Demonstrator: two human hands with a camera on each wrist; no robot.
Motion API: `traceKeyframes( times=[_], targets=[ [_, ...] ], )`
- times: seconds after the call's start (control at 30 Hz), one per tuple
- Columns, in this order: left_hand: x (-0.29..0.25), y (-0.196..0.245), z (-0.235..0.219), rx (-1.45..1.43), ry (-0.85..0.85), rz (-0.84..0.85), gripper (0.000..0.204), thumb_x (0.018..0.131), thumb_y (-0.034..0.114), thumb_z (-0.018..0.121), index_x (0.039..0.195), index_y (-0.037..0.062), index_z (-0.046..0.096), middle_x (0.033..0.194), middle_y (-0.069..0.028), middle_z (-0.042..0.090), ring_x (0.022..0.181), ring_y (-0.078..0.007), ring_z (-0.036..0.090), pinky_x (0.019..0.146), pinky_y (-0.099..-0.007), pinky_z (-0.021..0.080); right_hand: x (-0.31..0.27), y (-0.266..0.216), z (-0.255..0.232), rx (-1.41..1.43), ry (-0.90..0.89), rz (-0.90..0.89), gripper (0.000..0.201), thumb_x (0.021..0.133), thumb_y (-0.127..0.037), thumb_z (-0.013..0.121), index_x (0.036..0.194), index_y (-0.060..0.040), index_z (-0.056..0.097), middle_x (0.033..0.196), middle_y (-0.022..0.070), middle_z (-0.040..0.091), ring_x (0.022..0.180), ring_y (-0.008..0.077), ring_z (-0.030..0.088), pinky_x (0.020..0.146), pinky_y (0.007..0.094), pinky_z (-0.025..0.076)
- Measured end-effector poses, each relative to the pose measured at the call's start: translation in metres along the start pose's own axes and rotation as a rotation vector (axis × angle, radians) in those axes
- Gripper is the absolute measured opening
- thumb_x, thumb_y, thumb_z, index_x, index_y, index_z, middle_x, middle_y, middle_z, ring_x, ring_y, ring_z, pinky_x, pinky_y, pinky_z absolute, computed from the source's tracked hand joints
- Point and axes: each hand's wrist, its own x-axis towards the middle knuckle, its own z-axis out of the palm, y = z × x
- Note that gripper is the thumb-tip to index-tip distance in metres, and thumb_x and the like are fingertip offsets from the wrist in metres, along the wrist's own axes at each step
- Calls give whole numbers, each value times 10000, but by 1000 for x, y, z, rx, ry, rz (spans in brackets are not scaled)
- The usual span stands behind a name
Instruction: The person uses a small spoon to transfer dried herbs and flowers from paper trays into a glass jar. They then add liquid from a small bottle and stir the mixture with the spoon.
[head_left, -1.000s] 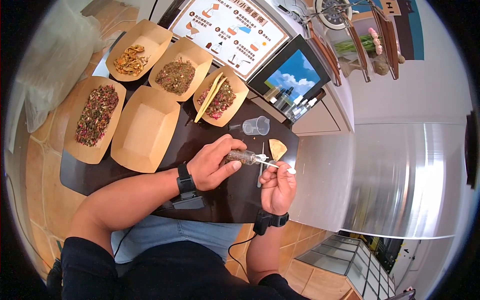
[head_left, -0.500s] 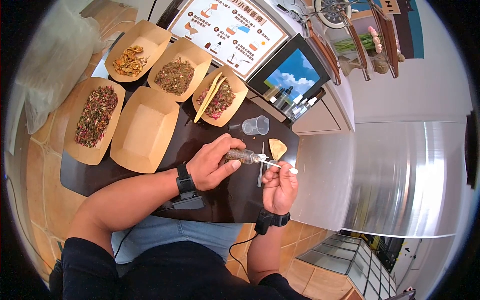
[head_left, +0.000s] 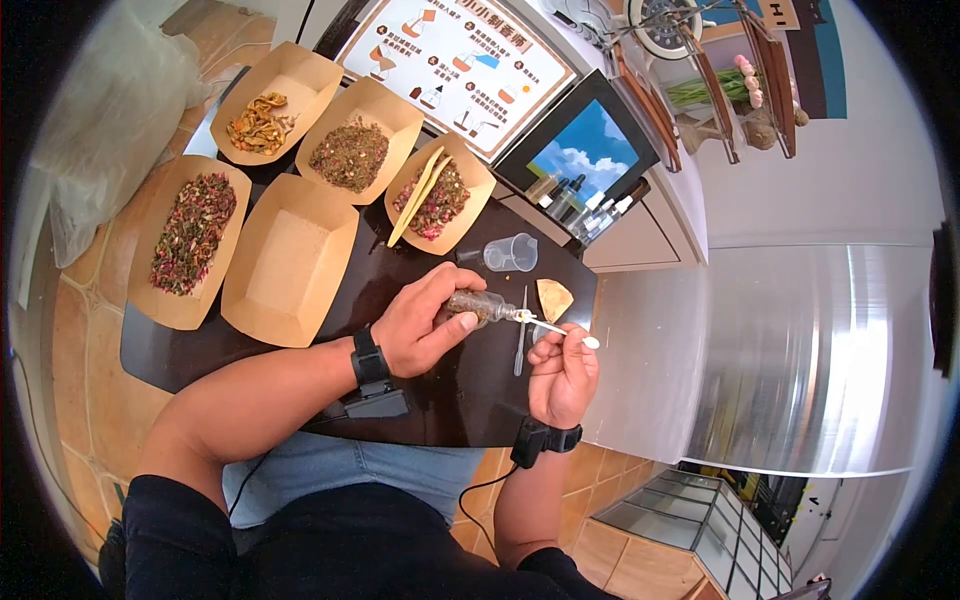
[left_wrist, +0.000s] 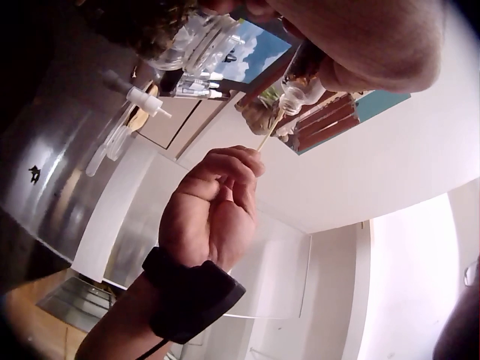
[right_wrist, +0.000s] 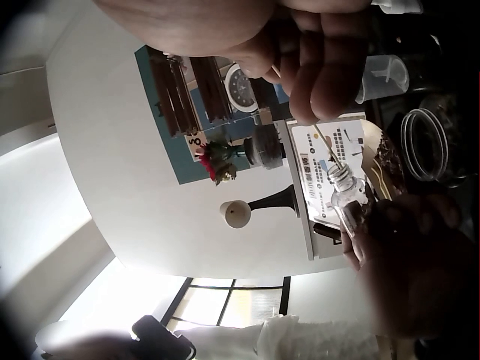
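My left hand (head_left: pixel 418 322) grips a small clear glass bottle (head_left: pixel 480 307) lying tilted with its neck to the right; brown bits show inside. My right hand (head_left: pixel 562 378) pinches a thin stick with a rounded white end (head_left: pixel 591 343), and the stick's other end is at the bottle mouth. In the left wrist view the stick (left_wrist: pixel 269 134) meets the mouth of the bottle (left_wrist: pixel 300 81), above my right hand (left_wrist: pixel 210 210). The right wrist view shows the stick (right_wrist: pixel 328 142) reaching the bottle neck (right_wrist: pixel 340 174), with my left hand (right_wrist: pixel 405 259) around the bottle body.
Left of my hands are paper trays (head_left: pixel 290 262), several holding dried petals or herbs. Yellow tongs (head_left: pixel 417 195) lie across one. A plastic cup (head_left: pixel 511 252), a pale wedge (head_left: pixel 553 299) and a clear pipette (head_left: pixel 520 345) are beyond the bottle. A printed sign (head_left: pixel 460 70) stands behind.
My left hand has shifted slightly up and left, and more of the bottle's glass shows. My right hand has moved slightly right with the stick.
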Motion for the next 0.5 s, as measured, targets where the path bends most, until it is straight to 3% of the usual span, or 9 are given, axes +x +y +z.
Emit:
traceKeyframes(
  times=[0.13, 0.2, 0.23, 0.3, 0.33, 0.43, 0.5],
  targets=[
    [0, -5, 0, 0, 40, -10, 373, 1032, 206, 646, 1340, 3, 591, 1131, -161, 637, 951, -278, 658, 876, -374, 536, 1, 0, 0, 11, 28, 9, 228, 1146, -232, 588, 1113, -21, 669, 921, 108, 726, 743, 201, 684, 681, 368, 569],
    [1, -7, 2, -82, 118, -77, 391, 1079, 267, 607, 1360, -1, 565, 1038, -90, 652, 865, -176, 607, 815, -334, 519, 2, 0, 0, 15, 17, 6, 232, 1148, -235, 586, 1116, -19, 664, 919, 109, 724, 743, 204, 685, 682, 365, 571],
    [2, -6, 1, -81, 119, -77, 391, 1079, 267, 607, 1360, -1, 565, 1038, -90, 652, 865, -176, 607, 815, -334, 519, 2, 1, 0, 15, 16, 7, 232, 1148, -235, 586, 1116, -19, 664, 919, 109, 724, 743, 204, 685, 682, 365, 571],
    [3, -3, 0, -240, 163, -256, 390, 1109, 285, 582, 1373, 1, 548, 969, -32, 642, 752, -95, 554, 692, -278, 493, 2, 4, -1, -28, 4, -16, 216, 1147, -219, 588, 1130, -19, 668, 928, 115, 729, 752, 209, 695, 688, 369, 582],
    [4, -7, 3, -272, 201, -223, 388, 1121, 294, 575, 1379, 7, 538, 936, -12, 624, 682, -59, 504, 612, -247, 451, 1, 5, 1, -28, 3, -15, 216, 1147, -219, 588, 1130, -19, 668, 928, 115, 729, 752, 209, 695, 688, 369, 582],
    [4, -9, 3, -260, 187, -216, 393, 1120, 301, 580, 1378, 6, 540, 937, -15, 625, 694, -67, 514, 626, -253, 461, -2, 12, 9, -119, 27, -30, 202, 1140, -190, 603, 1153, -1, 673, 953, 132, 741, 773, 209, 717, 703, 371, 605],
    [3, -8, 2, -247, 184, -216, 397, 1119, 304, 583, 1378, 6, 541, 939, -14, 626, 696, -66, 513, 627, -252, 459, -6, 19, 15, -325, 17, -51, 195, 1120, -155, 640, 1176, 24, 694, 977, 147, 753, 803, 208, 739, 725, 364, 625]
  ],
)
